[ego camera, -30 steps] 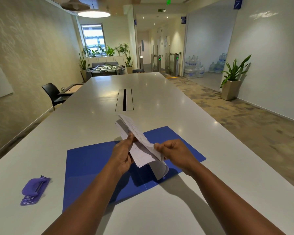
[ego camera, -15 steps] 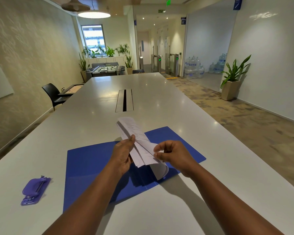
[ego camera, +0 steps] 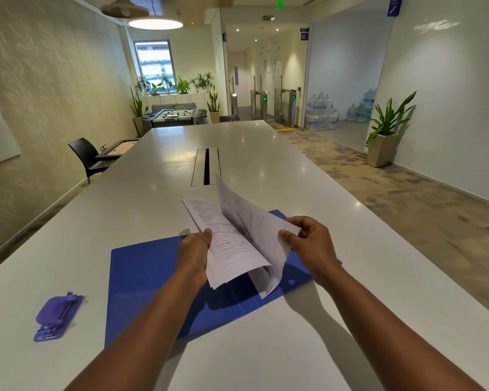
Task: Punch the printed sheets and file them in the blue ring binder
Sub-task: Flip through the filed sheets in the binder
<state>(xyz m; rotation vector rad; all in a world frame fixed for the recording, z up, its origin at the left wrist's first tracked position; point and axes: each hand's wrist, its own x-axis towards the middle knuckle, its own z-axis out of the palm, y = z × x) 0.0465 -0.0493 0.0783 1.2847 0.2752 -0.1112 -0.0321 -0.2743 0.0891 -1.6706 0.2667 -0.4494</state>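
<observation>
I hold a bundle of printed sheets in the air above the blue ring binder, which lies open and flat on the white table. My left hand grips the left edge of the bundle, thumb on top. My right hand pinches the corner of the top sheet, which is lifted and curved away to the right. The sheets' lower ends curl under. A purple hole punch lies on the table to the left of the binder, away from both hands.
A cable slot runs along the middle of the long table beyond the sheets. A black chair stands by the left wall. A potted plant and water bottles stand off to the right on the floor.
The folded bundle has opened: my right hand moved right and pulled the top sheet up and away from the rest. My left hand kept its grip on the left edge.
</observation>
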